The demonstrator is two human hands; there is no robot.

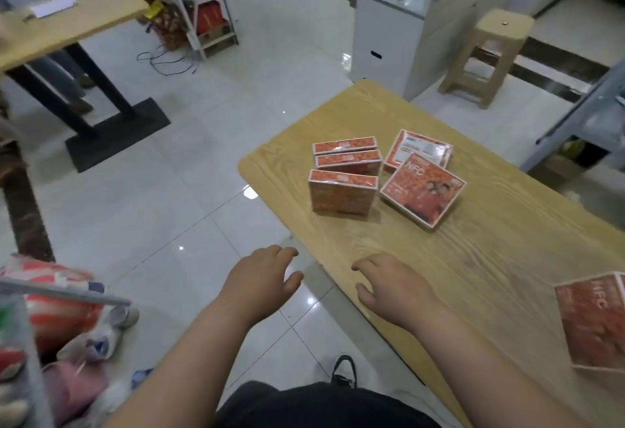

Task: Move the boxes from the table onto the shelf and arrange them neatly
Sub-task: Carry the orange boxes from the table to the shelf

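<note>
Reaching out for the next boxes, nothing picked up yet.

Both hands, left point(262, 277) and right point(392, 287), are open and empty at the counter point(490, 251) edge; ahead of them lie orange boxes point(343, 191), one point(422, 189) reading "NFC". Next: reach forward and grip.
</note>
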